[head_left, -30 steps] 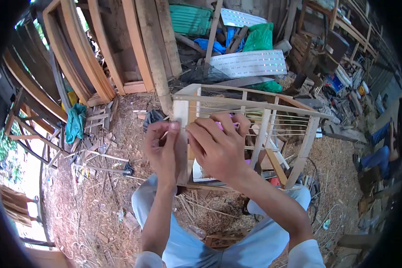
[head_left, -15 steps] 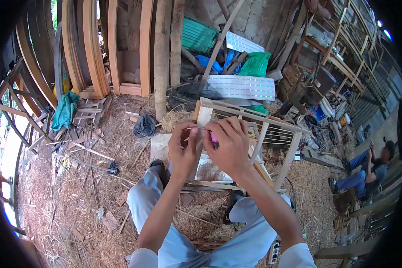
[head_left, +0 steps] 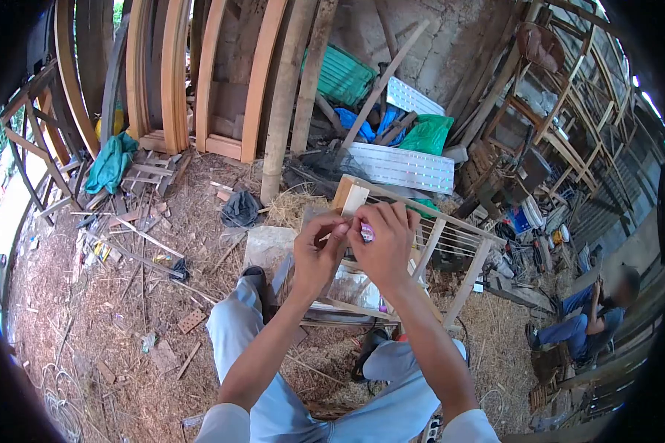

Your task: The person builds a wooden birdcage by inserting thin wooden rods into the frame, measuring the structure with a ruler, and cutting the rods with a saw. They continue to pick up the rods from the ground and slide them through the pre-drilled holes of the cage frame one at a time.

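My left hand [head_left: 318, 247] and my right hand [head_left: 384, 247] meet fingertip to fingertip in front of my body. Thumb and forefinger of the left are pinched together; what lies between them is too small to make out. Curled fingers of the right hand close around a small pink-and-white object [head_left: 367, 232], mostly hidden by them. Just beyond and below both hands stands a light wooden frame [head_left: 468, 284] with thin rods strung across one side. Its pale corner block [head_left: 355, 199] rises behind my fingertips.
Tall curved timber pieces [head_left: 262, 81] lean at the back left beside a bamboo post [head_left: 271, 173]. A perforated white panel [head_left: 403, 168] and green plastic sheet [head_left: 426, 135] lie behind the frame. A person [head_left: 595, 317] sits at the right. Wood scraps and shavings cover the floor.
The view has shifted and tilted slightly. Both hands remain together with fingers pinched, and the pink-and-white object shows a little more in the right hand.
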The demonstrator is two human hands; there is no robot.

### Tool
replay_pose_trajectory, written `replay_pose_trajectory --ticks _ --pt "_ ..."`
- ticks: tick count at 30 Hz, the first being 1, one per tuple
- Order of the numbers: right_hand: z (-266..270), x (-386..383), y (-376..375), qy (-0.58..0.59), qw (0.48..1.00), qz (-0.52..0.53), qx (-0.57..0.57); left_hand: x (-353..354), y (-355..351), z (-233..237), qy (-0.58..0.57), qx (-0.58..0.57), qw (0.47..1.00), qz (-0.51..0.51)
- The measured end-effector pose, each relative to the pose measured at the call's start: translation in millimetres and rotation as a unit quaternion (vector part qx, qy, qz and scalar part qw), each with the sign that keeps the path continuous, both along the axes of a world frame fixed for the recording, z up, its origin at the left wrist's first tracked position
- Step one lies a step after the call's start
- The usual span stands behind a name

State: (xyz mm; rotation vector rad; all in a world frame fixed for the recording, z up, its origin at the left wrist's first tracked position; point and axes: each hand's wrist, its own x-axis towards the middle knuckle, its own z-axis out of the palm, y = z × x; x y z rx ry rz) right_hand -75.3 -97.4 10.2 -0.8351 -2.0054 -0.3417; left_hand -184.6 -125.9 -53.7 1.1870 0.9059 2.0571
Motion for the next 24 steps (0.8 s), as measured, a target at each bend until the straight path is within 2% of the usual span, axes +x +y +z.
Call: replay_pose_trajectory --ticks 4,7,12,14,15,16,18,20,22,24 --pt "-0.8 2.3 -0.2 -0.022 1.0 0.014 -0.006 -5.8 -2.0 9.9 0.012 -0.039 0.999 -0.004" --pt "1.8 8.6 -1.1 -0.033 0.998 0.046 -0.017 -10.7 1.6 13.9 -0.05 -0.072 0.994 -0.071" --pt "-4.6 15.1 -4.0 -0.056 0.995 0.067 -0.053 -9.5 10.1 15.8 -0.068 -0.082 0.99 -0.089" --pt "-11.0 15.3 -2.7 -0.038 0.997 0.048 -0.056 -6.7 16.7 10.4 -0.103 -0.08 0.99 -0.062" --pt "-11.3 15.8 -2.2 -0.023 0.999 0.032 -0.013 -3.1 13.3 13.3 -0.101 -0.094 0.989 -0.049" --pt "-12.4 16.9 -1.9 -0.007 0.999 0.014 0.028 0.7 11.1 16.8 -0.094 -0.097 0.989 -0.055" --pt "-16.0 20.2 -2.7 -0.002 1.0 0.007 0.024 7.8 5.6 22.9 -0.046 -0.05 0.997 -0.019" --pt "-18.5 21.6 -3.4 0.003 1.0 0.002 0.021 7.9 3.9 23.6 0.004 -0.068 0.998 -0.018" --pt "-18.1 22.5 -5.9 0.035 0.999 0.0 -0.002 10.6 2.5 27.2 0.068 -0.037 0.997 0.014" --pt "-14.5 25.8 -9.6 0.044 0.999 -0.012 -0.002 9.3 4.7 23.0 0.088 -0.057 0.994 -0.003"
